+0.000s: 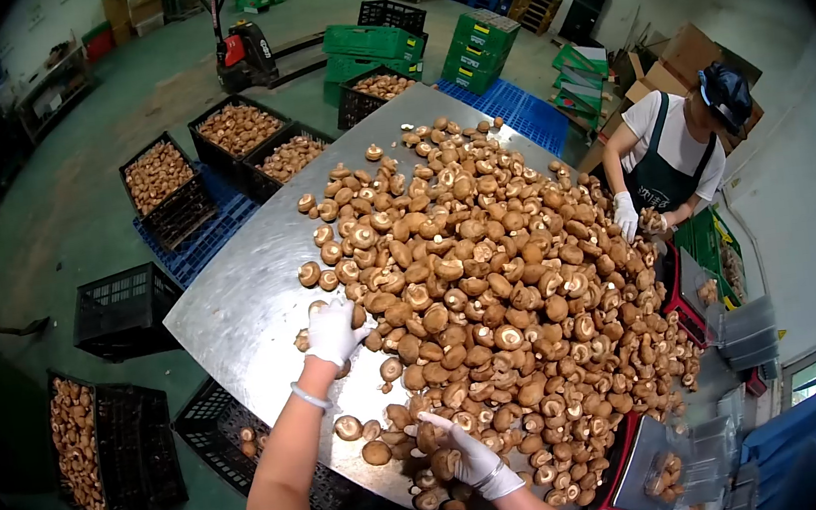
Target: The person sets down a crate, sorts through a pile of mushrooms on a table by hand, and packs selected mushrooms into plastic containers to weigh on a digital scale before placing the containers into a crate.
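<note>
Brown shiitake mushrooms (502,285) with pale stems lie heaped across a metal table (234,315). My left hand (334,334), in a white glove, is at the left edge of the heap. Its fingers curl around mushrooms (359,316), one showing by the thumb; its palm side is hidden. Closer to me, my right hand (477,461), also gloved, has thumb and fingers around mushrooms (439,443) at the near edge of the table. A few loose mushrooms (376,452) lie between my hands.
Black crates of mushrooms (158,178) stand left of the table, some on a blue pallet (187,242). Below the near edge is another black crate (211,428). A co-worker (668,155) handles mushrooms across the table. Red scales (621,493) line the right side; a pallet jack (244,52) is behind.
</note>
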Tool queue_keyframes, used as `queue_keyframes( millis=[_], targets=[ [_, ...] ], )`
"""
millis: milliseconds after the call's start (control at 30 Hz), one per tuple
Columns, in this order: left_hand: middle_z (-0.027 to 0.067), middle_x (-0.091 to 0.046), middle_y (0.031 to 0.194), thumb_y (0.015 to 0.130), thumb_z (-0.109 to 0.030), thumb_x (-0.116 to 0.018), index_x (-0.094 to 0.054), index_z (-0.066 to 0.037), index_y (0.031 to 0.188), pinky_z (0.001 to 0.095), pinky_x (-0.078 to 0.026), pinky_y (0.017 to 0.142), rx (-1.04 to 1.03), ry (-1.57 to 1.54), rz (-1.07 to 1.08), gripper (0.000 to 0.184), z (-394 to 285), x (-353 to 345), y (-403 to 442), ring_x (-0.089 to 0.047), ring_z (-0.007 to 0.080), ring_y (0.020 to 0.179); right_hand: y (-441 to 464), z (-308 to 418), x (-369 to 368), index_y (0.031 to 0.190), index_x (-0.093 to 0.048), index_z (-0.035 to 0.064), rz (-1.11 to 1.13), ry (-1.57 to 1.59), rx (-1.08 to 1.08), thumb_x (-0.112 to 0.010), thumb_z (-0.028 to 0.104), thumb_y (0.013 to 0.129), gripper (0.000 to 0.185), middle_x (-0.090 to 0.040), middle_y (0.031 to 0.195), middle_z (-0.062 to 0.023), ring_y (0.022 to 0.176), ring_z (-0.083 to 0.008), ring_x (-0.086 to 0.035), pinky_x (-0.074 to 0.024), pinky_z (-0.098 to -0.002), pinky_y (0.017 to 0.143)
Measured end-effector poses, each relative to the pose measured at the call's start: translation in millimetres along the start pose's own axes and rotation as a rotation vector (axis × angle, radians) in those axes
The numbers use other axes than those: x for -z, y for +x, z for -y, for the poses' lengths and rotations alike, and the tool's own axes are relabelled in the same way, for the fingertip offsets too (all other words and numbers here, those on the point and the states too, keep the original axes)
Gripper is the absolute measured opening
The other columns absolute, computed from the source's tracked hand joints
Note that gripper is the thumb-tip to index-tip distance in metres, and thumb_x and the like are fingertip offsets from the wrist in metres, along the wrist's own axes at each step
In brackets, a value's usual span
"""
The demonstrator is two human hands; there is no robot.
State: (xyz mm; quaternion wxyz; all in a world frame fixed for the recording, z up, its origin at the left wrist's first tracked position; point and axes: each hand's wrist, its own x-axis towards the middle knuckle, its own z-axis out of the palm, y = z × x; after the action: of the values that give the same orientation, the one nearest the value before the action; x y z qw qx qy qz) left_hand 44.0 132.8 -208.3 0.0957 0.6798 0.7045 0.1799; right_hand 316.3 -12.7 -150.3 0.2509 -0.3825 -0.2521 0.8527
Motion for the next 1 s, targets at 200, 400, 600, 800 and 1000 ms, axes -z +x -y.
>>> queue_keyframes(
  millis=[200,400,600,800,1000],
  targets=[
    [0.0177,-0.055,0.107,0.079,-0.018,-0.067,-0.057,-0.004,0.108,0.0434,-0.049,0.08,0.058,-0.182,-0.005,0.034,7.0,-20.8,1.2,-0.059,0.0359,0.093,-2.6,1.7,0.6,0.14,-0.037,0.0052,-0.04,-0.276,0.123,-0.027,0.061,0.094,0.073,-0.036,0.144,-0.007,0.134,-0.0197,-0.028,-0.0073,-0.039,0.113],
    [0.0132,-0.057,0.105,0.083,-0.012,-0.063,-0.056,-0.004,0.111,0.0343,-0.048,0.083,0.127,-0.627,0.056,0.03,12.7,-6.3,-13.2,-0.059,0.0269,0.095,3.0,1.3,1.9,0.141,-0.036,0.0051,0.033,-0.268,0.123,-0.028,0.057,0.095,0.07,-0.03,0.148,-0.0079,0.138,-0.0218,-0.022,-0.0064,-0.0411,0.113],
    [0.0048,-0.059,0.1,0.088,-0.01,-0.057,-0.054,-0.006,0.118,0.0265,-0.047,0.084,0.319,-1.511,0.147,0.03,-29.2,56.0,-56.9,-0.057,0.0131,0.095,8.1,6.9,-4.6,0.141,-0.035,0.0027,0.026,-0.199,0.21,-0.026,0.048,0.1,0.062,-0.031,0.147,-0.0091,0.138,-0.0203,-0.023,-0.0146,-0.0361,0.113],
    [0.0119,-0.061,0.109,0.081,-0.012,-0.065,-0.061,-0.005,0.114,0.0335,-0.048,0.088,-0.423,-0.522,0.051,0.034,-98.6,55.4,-129.6,-0.06,0.0272,0.098,32.6,-24.7,1.7,0.135,-0.039,0.0022,-0.101,-0.076,0.359,-0.044,0.032,0.097,0.048,-0.049,0.128,-0.0056,0.118,-0.0148,-0.046,-0.0364,-0.0307,0.1],
    [0.012,-0.064,0.104,0.081,-0.012,-0.063,-0.061,-0.008,0.112,0.0378,-0.046,0.088,-0.14,-0.584,-0.035,0.031,-61.2,43.8,-86.3,-0.059,0.0296,0.1,14.0,-32.9,19.8,0.132,-0.041,0.0015,-0.074,0.234,0.151,-0.045,0.026,0.096,0.044,-0.051,0.126,-0.0082,0.118,-0.0167,-0.048,-0.0386,-0.031,0.1]
  ],
)
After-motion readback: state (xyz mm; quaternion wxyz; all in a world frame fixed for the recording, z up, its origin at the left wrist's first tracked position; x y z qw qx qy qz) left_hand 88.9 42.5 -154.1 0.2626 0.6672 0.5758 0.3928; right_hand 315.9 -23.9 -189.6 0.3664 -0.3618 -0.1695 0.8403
